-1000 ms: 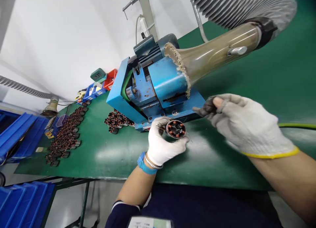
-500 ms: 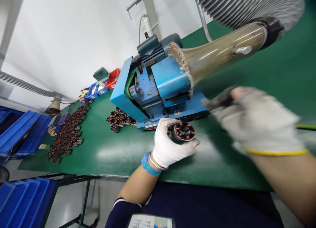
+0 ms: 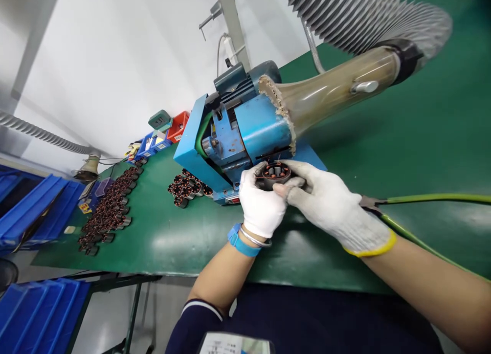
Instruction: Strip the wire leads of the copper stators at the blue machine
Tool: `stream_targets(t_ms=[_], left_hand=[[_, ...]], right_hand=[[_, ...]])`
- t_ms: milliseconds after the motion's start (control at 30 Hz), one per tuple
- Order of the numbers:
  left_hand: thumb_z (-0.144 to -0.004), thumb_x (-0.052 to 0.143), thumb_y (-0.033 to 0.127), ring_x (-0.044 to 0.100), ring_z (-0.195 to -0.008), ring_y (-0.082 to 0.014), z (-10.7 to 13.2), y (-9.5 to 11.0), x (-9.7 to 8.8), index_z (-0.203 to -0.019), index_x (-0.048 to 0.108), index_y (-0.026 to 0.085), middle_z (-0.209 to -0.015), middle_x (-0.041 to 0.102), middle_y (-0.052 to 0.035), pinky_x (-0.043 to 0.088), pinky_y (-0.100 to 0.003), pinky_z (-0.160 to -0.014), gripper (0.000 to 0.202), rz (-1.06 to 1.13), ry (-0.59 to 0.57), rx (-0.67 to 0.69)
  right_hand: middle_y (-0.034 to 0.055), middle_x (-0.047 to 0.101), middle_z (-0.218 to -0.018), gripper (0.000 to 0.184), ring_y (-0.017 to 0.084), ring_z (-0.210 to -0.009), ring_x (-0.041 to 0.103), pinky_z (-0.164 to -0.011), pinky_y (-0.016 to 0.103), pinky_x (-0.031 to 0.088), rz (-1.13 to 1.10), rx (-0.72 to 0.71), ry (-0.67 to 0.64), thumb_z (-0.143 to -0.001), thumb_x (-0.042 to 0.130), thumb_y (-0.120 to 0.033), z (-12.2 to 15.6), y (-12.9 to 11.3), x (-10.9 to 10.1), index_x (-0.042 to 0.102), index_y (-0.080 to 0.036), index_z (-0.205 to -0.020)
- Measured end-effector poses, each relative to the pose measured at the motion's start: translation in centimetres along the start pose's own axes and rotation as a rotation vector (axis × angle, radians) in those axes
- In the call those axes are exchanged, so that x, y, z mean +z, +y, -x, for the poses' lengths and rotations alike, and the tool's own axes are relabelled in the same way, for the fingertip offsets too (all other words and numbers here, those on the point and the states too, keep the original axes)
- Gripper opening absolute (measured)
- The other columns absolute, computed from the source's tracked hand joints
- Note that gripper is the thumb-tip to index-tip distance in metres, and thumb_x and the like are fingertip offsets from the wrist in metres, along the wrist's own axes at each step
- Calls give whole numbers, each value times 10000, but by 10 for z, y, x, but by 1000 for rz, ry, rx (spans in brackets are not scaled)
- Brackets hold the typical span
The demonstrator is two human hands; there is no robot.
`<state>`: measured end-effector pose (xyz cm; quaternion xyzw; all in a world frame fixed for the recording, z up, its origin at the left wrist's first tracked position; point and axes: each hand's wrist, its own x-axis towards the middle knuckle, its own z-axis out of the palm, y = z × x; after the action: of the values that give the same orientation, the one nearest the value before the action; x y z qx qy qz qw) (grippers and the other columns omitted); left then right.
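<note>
A ring-shaped motor stator (image 3: 276,174) with copper windings is held just in front of the blue machine (image 3: 264,126). My left hand (image 3: 263,205), in a white glove, has its fingers wrapped round the stator's left side. From the right, my gloved right hand (image 3: 322,193) grips the same stator, with the thumb at its front and the fingers behind. Part of the stator's wall is hidden by both gloves. Green-handled pliers (image 3: 373,203) lie on the table by my right wrist, their jaws partly behind the glove.
A cluster of stators (image 3: 186,187) stands left of the machine, and a long row of them (image 3: 111,205) lies farther left. A clear duct (image 3: 341,85) joins the machine to a grey hose (image 3: 368,16). Red (image 3: 177,126) and blue bins line the wall.
My right hand has moved left from the open table, where it was blurred with something dark, onto the stator. My left hand has lifted slightly with the stator towards the machine.
</note>
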<state>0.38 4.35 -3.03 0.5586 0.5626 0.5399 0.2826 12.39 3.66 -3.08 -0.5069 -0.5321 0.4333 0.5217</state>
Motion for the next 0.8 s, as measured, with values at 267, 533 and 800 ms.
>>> stream_targets(t_ms=[267, 533, 800], left_hand=[[-542, 997, 366, 778, -1023, -279, -9, 12, 8, -1063, 654, 181, -1095, 783, -122, 631, -436, -987, 651, 184, 57, -68], [-552, 987, 386, 788, -893, -249, -12, 16, 12, -937, 602, 214, -958, 805, -83, 644, -385, -881, 571, 142, 59, -40], [-556, 972, 366, 748, -856, -226, -17, 18, 10, -919, 613, 207, -927, 777, -66, 622, -364, -847, 534, 74, 35, -25]], right_hand=[[70, 756, -862, 454, 275, -825, 724, -777, 376, 617, 45, -21, -105, -787, 722, -359, -18, -22, -7, 743, -151, -1190], [-9, 610, -641, 454, 238, -661, 621, -696, 368, 570, 48, -50, -100, -741, 709, -428, -20, -17, -8, 702, -176, -1118], [24, 653, -683, 327, 257, -688, 662, -710, 380, 593, 3, -93, -108, -782, 686, -336, -22, -18, -8, 717, -193, -1074]])
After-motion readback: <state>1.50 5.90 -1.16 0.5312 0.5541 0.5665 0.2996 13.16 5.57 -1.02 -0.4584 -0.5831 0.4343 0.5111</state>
